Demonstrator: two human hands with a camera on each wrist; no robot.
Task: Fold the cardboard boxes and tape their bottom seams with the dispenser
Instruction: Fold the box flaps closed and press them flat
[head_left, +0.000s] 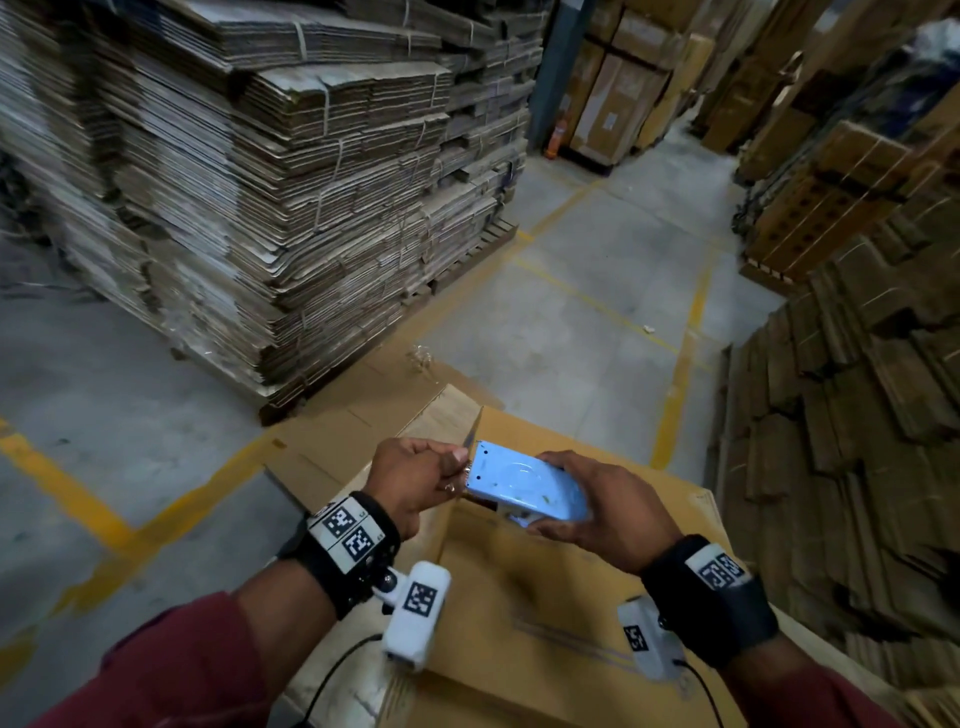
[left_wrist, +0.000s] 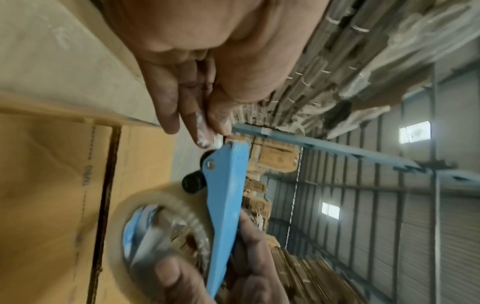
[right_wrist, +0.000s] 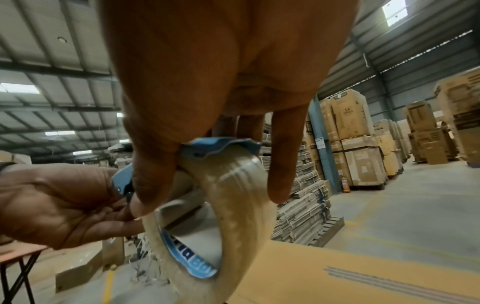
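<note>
Right hand (head_left: 602, 512) wraps blue dispenser (head_left: 524, 486) with tape roll (right_wrist: 233, 205), above cardboard box (head_left: 545, 623). Left hand (head_left: 415, 480) fingers curled, pinching at dispenser front edge, probably tape end; tape itself not clearly visible. Risks: thin tape slips back onto roll, sticks to itself or to fingers; serrated blade near fingertips (left_wrist: 201, 142) can cut; open seam (left_wrist: 106, 185) on box shifts before taping.

Dim warehouse light, brightest from roof skylights (right_wrist: 394, 12) and wall windows (left_wrist: 414, 131). Wide-angle bending warps the edges. Motion blur smears the cardboard box (head_left: 545, 597) and stacked cardboard (head_left: 857, 441).
</note>
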